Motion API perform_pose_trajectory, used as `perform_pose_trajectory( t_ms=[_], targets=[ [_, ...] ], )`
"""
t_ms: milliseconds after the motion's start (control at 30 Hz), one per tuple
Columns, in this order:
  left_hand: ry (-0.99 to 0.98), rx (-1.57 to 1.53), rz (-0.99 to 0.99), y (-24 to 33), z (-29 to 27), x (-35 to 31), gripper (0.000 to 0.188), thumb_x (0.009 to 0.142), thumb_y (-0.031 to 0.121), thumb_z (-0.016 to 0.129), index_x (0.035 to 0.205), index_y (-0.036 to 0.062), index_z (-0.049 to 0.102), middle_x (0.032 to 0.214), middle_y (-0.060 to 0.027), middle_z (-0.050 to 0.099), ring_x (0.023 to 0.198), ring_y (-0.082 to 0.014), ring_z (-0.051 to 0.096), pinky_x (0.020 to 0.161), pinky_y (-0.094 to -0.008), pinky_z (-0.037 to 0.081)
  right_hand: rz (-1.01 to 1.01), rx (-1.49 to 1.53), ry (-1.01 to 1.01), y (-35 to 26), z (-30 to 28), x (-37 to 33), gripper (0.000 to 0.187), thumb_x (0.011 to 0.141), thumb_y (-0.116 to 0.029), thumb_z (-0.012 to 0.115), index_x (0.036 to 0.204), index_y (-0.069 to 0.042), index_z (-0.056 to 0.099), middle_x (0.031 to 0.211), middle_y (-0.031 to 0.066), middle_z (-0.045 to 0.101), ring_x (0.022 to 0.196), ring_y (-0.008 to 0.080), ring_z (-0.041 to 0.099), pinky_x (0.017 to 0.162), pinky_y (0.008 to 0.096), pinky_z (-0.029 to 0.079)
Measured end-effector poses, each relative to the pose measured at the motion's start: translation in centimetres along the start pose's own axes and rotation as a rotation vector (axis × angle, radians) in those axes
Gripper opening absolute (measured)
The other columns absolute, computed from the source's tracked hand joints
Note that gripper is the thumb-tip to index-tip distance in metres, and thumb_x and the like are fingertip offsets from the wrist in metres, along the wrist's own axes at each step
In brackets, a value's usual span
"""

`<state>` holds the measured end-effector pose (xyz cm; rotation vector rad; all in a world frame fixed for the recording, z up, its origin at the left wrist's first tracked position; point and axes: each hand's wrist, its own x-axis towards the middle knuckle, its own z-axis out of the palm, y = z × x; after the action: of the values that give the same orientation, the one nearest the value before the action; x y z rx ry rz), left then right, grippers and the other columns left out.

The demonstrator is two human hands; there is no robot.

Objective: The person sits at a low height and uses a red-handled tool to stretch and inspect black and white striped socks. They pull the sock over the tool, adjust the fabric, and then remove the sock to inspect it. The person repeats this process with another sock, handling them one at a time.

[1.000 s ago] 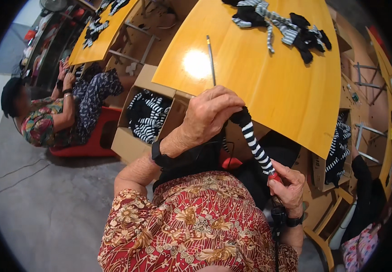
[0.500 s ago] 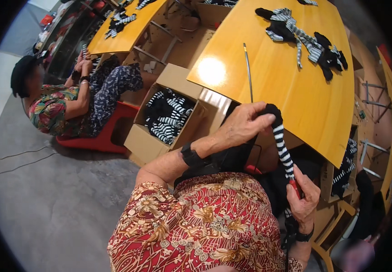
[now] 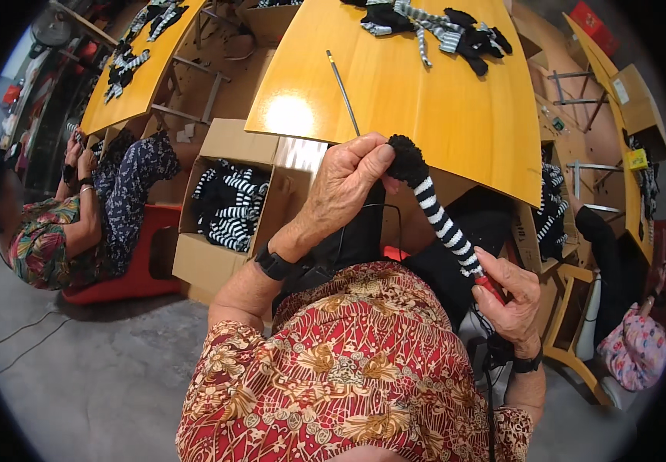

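A knitted tube with black-and-white stripes and a fuzzy black end (image 3: 442,222) stretches between my hands in front of the table edge. My left hand (image 3: 350,173) pinches the black end between thumb and fingers. Lower and to the right, my right hand (image 3: 514,299) is closed round a red handle (image 3: 490,288), whose upper end meets the striped end of the tube. Whether a shaft runs inside the knit is hidden. On the yellow table (image 3: 471,115), a thin dark rod (image 3: 342,88) with a yellowish tip lies beyond my left hand.
Striped and black knit pieces (image 3: 452,35) lie at the table's far side. An open carton (image 3: 233,140) of them stands left, another carton (image 3: 529,235) right. A co-worker (image 3: 56,227) sits on a red seat (image 3: 133,269) at left; a dark sleeve (image 3: 616,277) shows beyond a wooden chair (image 3: 560,319).
The view has swung, so the table and boxes sit farther left. My left hand has shifted along with the black end, which looks wider and more open. Both hands keep their grip.
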<state>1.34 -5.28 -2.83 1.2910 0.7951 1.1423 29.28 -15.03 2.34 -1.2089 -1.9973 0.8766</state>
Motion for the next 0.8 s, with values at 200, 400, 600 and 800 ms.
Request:
perform_pose_trajectory(
  t_ms=[200,400,600,800],
  targets=[
    [-0.074,-0.099,0.038,1.5,-0.1,-0.4,0.033,0.102,0.029,0.051,0.096,-0.0007,0.063,0.080,-0.0002,0.060,0.068,-0.0062,0.054,0.063,-0.0208,0.046,-0.062,0.047,-0.016,0.0,-0.5,-0.6,0.050,0.067,0.004,0.068,0.117,0.001,0.066,0.067,0.0058,0.056,0.055,0.0135,0.052,0.052,0.0256,0.041],
    [-0.112,-0.228,0.078,2.7,0.4,-1.1,0.033,0.101,0.030,0.053,0.094,0.0002,0.063,0.080,0.0009,0.058,0.068,-0.0058,0.053,0.062,-0.0201,0.046,-0.105,0.161,-0.007,0.4,-0.1,-0.7,0.047,0.069,0.003,0.068,0.116,0.003,0.067,0.071,0.0054,0.061,0.059,0.0108,0.055,0.055,0.0231,0.043],
    [-0.061,0.253,0.165,4.2,-0.3,-1.5,0.027,0.099,0.023,0.056,0.085,-0.0001,0.059,0.071,-0.0013,0.055,0.063,-0.0084,0.052,0.057,-0.0232,0.044,0.180,0.403,-0.098,-0.5,-0.3,-1.4,0.047,0.075,0.003,0.065,0.122,0.001,0.064,0.076,0.0027,0.065,0.058,0.0071,0.057,0.054,0.0213,0.045],
    [0.105,0.375,0.466,3.3,0.6,-1.0,0.017,0.094,0.012,0.061,0.086,-0.0027,0.056,0.067,-0.0073,0.048,0.058,-0.0165,0.048,0.054,-0.0298,0.039,0.256,0.623,-0.023,-1.1,0.7,-1.9,0.045,0.081,0.001,0.064,0.126,0.003,0.061,0.077,0.0046,0.065,0.057,0.0066,0.056,0.052,0.0215,0.045]
  ],
)
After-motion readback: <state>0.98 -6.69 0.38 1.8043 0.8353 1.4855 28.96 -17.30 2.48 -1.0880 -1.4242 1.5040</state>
